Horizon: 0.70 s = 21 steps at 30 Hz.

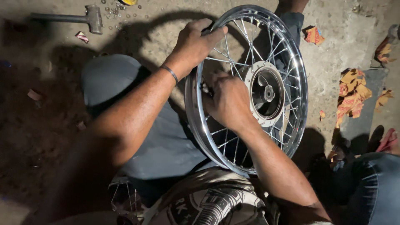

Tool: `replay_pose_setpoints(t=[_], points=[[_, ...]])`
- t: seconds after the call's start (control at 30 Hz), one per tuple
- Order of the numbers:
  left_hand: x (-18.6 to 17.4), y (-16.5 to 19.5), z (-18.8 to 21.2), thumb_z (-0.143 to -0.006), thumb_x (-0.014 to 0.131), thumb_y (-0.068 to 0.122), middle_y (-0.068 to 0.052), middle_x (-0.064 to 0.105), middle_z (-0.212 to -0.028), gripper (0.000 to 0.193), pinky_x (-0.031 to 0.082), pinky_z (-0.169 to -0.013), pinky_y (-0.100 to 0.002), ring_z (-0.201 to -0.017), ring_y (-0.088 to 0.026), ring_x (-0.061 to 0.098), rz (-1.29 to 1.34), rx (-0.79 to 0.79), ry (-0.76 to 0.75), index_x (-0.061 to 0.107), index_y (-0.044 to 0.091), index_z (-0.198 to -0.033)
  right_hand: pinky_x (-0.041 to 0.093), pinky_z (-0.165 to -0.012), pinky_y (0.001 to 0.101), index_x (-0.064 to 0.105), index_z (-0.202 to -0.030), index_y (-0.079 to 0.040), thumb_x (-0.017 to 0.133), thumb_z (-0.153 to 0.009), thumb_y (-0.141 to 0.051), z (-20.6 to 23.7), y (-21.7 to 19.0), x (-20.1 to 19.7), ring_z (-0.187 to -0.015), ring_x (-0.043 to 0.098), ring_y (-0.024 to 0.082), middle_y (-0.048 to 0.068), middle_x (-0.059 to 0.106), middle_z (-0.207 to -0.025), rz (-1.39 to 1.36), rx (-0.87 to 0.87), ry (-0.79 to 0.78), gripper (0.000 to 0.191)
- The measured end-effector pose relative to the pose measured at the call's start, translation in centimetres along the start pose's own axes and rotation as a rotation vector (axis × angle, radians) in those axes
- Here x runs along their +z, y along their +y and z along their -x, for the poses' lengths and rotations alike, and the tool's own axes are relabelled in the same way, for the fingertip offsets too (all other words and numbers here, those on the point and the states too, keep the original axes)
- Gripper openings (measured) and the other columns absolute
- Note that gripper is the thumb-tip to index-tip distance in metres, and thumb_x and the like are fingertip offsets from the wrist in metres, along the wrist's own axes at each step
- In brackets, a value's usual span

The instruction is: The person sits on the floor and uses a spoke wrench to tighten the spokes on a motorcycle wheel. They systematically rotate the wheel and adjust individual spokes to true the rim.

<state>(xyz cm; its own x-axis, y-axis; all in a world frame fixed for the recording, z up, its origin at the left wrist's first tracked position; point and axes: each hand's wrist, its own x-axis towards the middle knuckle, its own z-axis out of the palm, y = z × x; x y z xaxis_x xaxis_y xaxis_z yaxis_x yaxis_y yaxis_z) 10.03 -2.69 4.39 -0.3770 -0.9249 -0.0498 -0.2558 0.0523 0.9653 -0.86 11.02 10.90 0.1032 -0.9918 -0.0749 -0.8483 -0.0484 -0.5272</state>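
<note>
We look down at a spoked wheel (246, 89) with a shiny chrome rim, which stands tilted between our knees and leans against our left leg in grey trousers (166, 146). Our left hand (193, 43) is on the upper left part of the rim; its fingers (212, 33) are curled over the rim edge and hold it, with the thumb on the outer side. Our right hand (227, 100) is inside the rim, at its left side, among the spokes. Its fingers are bent and closed near the inner face of the rim, but we cannot tell what they pinch, because the back of the hand hides them. The hub (266, 92) is just right of this hand. A hammer (77, 18) lies on the dirt floor (333, 50), well apart, at the upper left.
</note>
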Motion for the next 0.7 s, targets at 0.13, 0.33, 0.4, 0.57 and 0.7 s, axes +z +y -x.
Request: replay_pose_setpoints(t=[0.13, 0.33, 0.4, 0.57, 0.7], points=[[-0.3, 0.5, 0.1, -0.088, 0.071, 0.043, -0.009, 0.072, -0.082, 0.037, 0.053, -0.070, -0.037, -0.076, -0.019, 0.066, 0.013, -0.118, -0.011, 0.073, 0.006, -0.095, 0.053, -0.065, 0.0516, 0.071, -0.105, -0.004, 0.083, -0.070, -0.022, -0.5, -0.2, -0.3, -0.075, 0.068, 0.044, 0.023, 0.070, -0.079, 0.034, 0.027, -0.031, 0.040], [-0.1, 0.3, -0.2, -0.088, 0.071, 0.044, -0.017, 0.073, -0.089, 0.040, 0.053, -0.076, -0.041, -0.085, -0.030, 0.067, -0.064, -0.116, -0.009, 0.072, 0.005, -0.095, 0.054, -0.063, 0.0502, 0.071, -0.104, -0.002, 0.083, -0.066, -0.021, -0.5, -1.2, -1.2, -0.071, 0.068, 0.044, 0.024, 0.069, -0.080, -0.032, -0.005, -0.003, 0.044], [0.0, 0.2, -0.3, -0.089, 0.073, 0.046, -0.022, 0.071, -0.098, 0.043, 0.052, -0.081, -0.043, -0.093, -0.035, 0.068, -0.176, -0.063, 0.029, 0.072, 0.004, -0.094, 0.054, -0.062, 0.0502, 0.069, -0.114, 0.000, 0.080, -0.069, -0.017, -0.5, -1.3, -1.4, -0.074, 0.068, 0.045, 0.026, 0.069, -0.085, -0.062, -0.077, -0.009, 0.050], [-0.1, 0.5, -0.3, -0.087, 0.072, 0.045, -0.021, 0.071, -0.101, 0.041, 0.053, -0.082, -0.042, -0.095, -0.034, 0.070, -0.103, -0.066, 0.017, 0.070, 0.006, -0.099, 0.054, -0.065, 0.0519, 0.069, -0.106, -0.002, 0.081, -0.066, -0.017, -0.5, -1.3, -1.4, -0.074, 0.068, 0.044, 0.024, 0.070, -0.081, 0.039, 0.034, -0.038, 0.044], [-0.2, 0.7, -0.1, -0.087, 0.070, 0.045, -0.016, 0.073, -0.090, 0.040, 0.054, -0.078, -0.041, -0.085, -0.031, 0.071, -0.125, -0.167, -0.020, 0.069, 0.005, -0.093, 0.056, -0.069, 0.0493, 0.071, -0.106, -0.006, 0.076, -0.067, -0.012, -0.4, -1.2, -1.3, -0.080, 0.069, 0.042, 0.022, 0.072, -0.088, -0.033, -0.107, -0.047, 0.040]])
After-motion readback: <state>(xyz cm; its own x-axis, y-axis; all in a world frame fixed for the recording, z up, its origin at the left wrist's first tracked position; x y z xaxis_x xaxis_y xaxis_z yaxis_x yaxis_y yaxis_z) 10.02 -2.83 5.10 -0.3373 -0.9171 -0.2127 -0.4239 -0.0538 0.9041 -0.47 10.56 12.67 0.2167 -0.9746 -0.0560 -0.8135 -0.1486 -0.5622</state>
